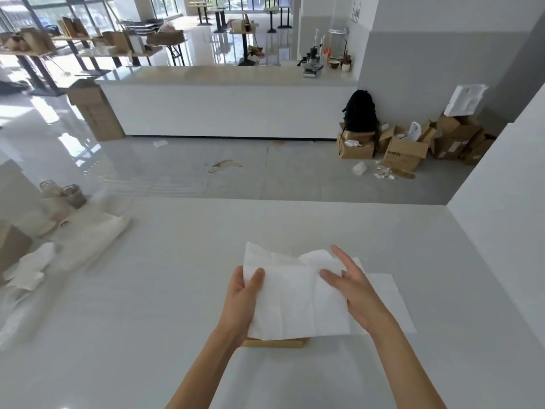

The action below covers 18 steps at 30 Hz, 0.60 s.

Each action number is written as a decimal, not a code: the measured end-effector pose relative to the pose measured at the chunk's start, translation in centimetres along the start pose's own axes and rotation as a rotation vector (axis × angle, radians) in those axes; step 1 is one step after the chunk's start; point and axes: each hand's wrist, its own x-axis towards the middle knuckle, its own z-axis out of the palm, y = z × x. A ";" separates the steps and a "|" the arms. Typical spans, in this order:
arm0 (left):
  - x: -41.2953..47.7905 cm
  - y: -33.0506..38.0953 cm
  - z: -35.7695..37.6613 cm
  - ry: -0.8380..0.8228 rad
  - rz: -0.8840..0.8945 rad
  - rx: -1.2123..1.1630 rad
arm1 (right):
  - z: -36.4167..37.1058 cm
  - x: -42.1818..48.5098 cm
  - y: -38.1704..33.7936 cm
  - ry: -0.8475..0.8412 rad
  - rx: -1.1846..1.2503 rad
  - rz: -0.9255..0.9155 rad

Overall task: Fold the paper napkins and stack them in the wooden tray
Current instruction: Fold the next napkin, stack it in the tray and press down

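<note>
A white paper napkin [295,299] is held up over the white counter, partly folded, with its upper right flap turned over. My left hand [241,302] grips its left edge, thumb on top. My right hand [354,290] holds the right side with the thumb on the paper and the other fingers spread. The wooden tray [275,343] lies under the napkin; only its near edge shows. More flat white napkins [392,302] lie on the counter to the right, behind my right hand.
At the left of the counter [147,290] lie a beige cloth bag [88,240], glass jars [70,194], crumpled white paper [29,270] and a cardboard box [11,246]. A white wall [501,216] bounds the counter on the right.
</note>
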 end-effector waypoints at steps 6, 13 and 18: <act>0.8 0.7 -1.5 -0.045 0.044 0.121 | 0.1 0.7 -0.8 -0.071 -0.091 -0.042; 3.4 2.9 -0.8 -0.226 0.085 0.187 | -1.8 2.0 -1.9 0.001 -0.044 -0.105; 5.6 4.2 0.2 -0.292 0.126 0.247 | -3.8 2.5 -3.4 -0.030 -0.039 -0.158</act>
